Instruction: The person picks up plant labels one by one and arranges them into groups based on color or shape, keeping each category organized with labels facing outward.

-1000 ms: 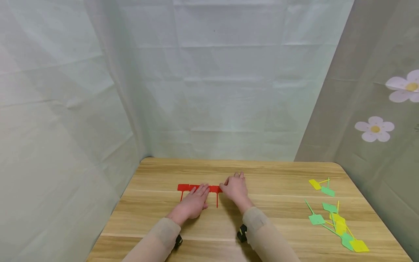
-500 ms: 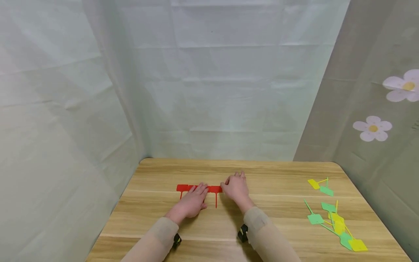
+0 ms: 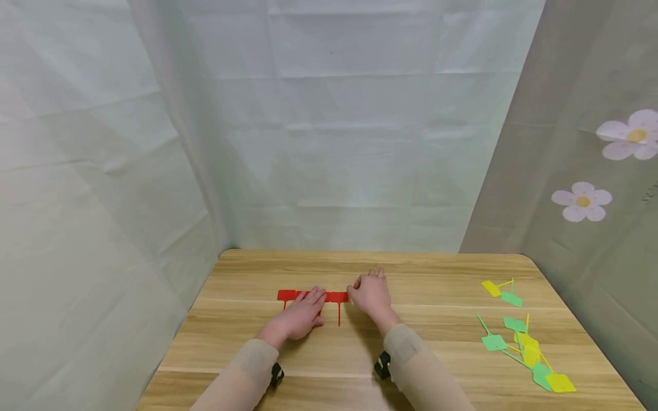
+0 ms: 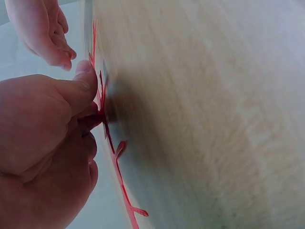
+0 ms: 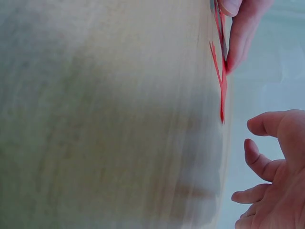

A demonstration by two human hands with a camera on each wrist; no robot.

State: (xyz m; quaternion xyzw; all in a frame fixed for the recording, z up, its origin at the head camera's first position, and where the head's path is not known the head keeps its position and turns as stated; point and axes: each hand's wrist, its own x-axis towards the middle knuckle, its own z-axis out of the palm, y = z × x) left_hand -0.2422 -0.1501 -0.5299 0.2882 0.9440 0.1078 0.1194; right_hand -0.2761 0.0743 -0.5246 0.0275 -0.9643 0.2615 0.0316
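Observation:
Several red cable-tie label tags lie in a row on the table, their thin tails pointing toward the person. At the row's left end one red tag (image 3: 286,295) shows clear of the hands; the right-end red tag (image 3: 337,297) shows too. My left hand (image 3: 298,318) rests on the middle of the row with straight fingers, hiding the tags beneath. My right hand (image 3: 371,292) is at the right end, thumb and forefinger right by the last tag's edge. In the right wrist view the right hand (image 5: 281,167) has loose, spread fingers holding nothing.
On the right of the wooden table (image 3: 437,342), a yellow tag (image 3: 491,289) and a green tag (image 3: 511,299) lie together. Nearer the front are several overlapping tags, among them a green tag (image 3: 494,342) and a yellow tag (image 3: 561,383). Pale curtains (image 3: 349,142) surround the table.
The right hand's fingertips have come slightly away from the right-end red tag, so more of its edge shows. The left hand stays on the row, and the head view shifts slightly.

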